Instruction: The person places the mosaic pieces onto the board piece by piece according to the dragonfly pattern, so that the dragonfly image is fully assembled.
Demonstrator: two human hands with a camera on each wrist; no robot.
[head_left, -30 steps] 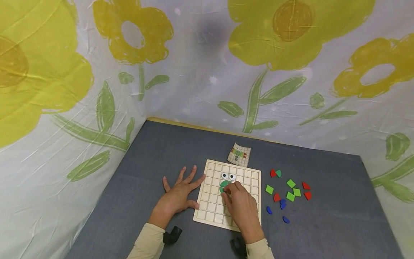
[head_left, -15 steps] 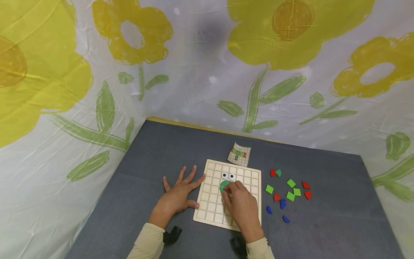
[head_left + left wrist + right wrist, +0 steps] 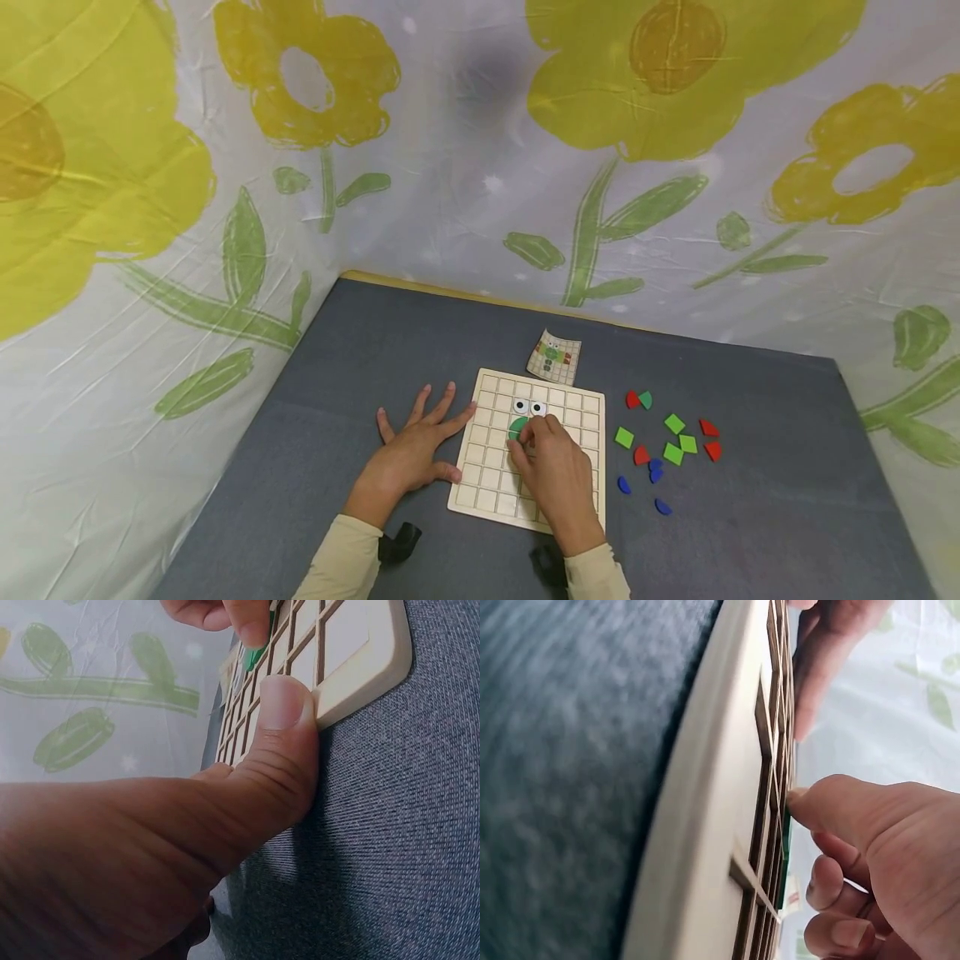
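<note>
Had the left hand (image 3: 411,450) spread against the left edge of the wooden grid board (image 3: 490,478), a rounded green shape (image 3: 517,428) on it below two eye tiles (image 3: 521,406), the right hand (image 3: 557,477) bent over that shape, impossible to tell whether pinching, and red, green and blue pieces (image 3: 687,444) farther right.

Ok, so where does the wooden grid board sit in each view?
Head: the wooden grid board lies low, just right of centre.
Left wrist: the board runs off the top edge, right of centre.
Right wrist: the board is a steep slanted strip through the middle.
Shared landmark: the right hand, at the board in all three.
</note>
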